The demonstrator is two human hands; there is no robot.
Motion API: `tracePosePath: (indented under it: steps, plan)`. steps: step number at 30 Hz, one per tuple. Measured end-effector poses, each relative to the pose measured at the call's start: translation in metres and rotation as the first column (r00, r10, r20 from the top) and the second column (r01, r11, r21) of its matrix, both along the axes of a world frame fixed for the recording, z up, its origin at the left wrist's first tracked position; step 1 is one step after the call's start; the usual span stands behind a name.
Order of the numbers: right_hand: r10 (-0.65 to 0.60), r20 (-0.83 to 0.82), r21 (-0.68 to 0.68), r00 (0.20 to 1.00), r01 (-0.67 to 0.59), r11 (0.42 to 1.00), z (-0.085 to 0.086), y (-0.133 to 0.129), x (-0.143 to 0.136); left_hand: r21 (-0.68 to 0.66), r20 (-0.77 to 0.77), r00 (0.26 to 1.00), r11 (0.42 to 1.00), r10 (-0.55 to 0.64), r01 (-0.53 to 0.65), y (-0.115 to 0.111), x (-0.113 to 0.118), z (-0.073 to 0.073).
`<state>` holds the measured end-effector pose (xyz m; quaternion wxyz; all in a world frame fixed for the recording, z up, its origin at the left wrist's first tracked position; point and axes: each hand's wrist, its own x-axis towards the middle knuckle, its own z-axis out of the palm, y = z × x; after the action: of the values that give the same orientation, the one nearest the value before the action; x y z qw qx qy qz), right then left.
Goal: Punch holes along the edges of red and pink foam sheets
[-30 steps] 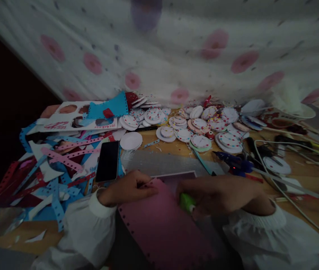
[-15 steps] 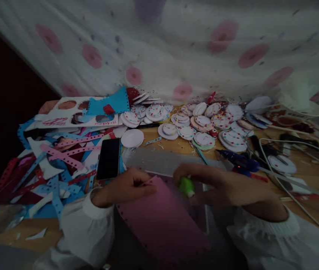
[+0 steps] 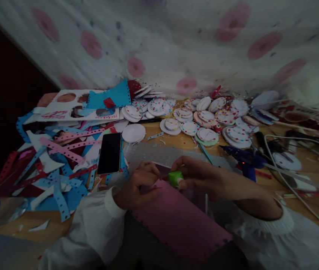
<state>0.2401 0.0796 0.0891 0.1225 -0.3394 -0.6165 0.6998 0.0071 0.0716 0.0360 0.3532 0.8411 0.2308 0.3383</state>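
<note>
Your left hand (image 3: 138, 185) is curled over the top edge of the pink sheet (image 3: 176, 221), fingers bent and closed on that edge, so it has hold of the sheet there. The pink sheet lies slanted in front of you, running from your left hand down toward your right sleeve, with a row of small holes along its lower edge.

Your right hand (image 3: 201, 176) sits just to the right of the sheet's top corner, with thumb and fingers pinched shut around a small green tool (image 3: 175, 179). The tool's pale tip points toward your left hand, right at the top edge of the pink sheet; whether it touches the sheet cannot be told in this dim light.

Left of the pink sheet, a dark phone (image 3: 109, 153) lies flat on a heap of punched paper strips (image 3: 60, 157) in pink, blue and red. Beyond the sheet, farther up the wooden table (image 3: 176, 142), a spread of round white discs (image 3: 204, 125) with coloured dots reaches back to the spotted cloth (image 3: 176, 45). To the right of the sheet's top edge, a blue glue gun (image 3: 242, 160) lies near a white cable (image 3: 283, 180).
</note>
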Motion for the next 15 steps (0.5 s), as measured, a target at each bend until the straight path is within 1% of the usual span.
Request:
tracePosePath:
  steps: [3,5,8,12,15]
  plan:
    - [0.013,-0.008,-0.003,1.000,-0.013,1.000,-0.0014,-0.0017,-0.0005,-0.040,0.004,1.000,0.999,-0.018,0.018,-0.0009,0.0000,-0.0007]
    - [0.015,0.008,-0.003,1.000,-0.015,1.000,-0.0020,-0.0026,-0.0015,-0.081,-0.019,1.000,0.997,-0.014,0.012,-0.0015,-0.0001,0.0003]
    - [0.026,0.048,0.034,0.998,-0.028,0.999,-0.0019,-0.0038,-0.0028,-0.132,-0.066,0.998,0.991,-0.023,0.014,-0.0013,-0.0009,0.0025]
    - [0.020,0.029,0.048,0.999,-0.021,0.999,-0.0026,-0.0056,-0.0037,-0.140,-0.070,0.997,0.990,-0.041,0.031,0.0001,-0.0025,0.0023]
    - [0.003,0.062,0.088,0.998,-0.009,0.996,-0.0040,-0.0067,-0.0040,-0.151,-0.074,0.996,0.988,-0.052,0.040,0.0005,-0.0029,0.0013]
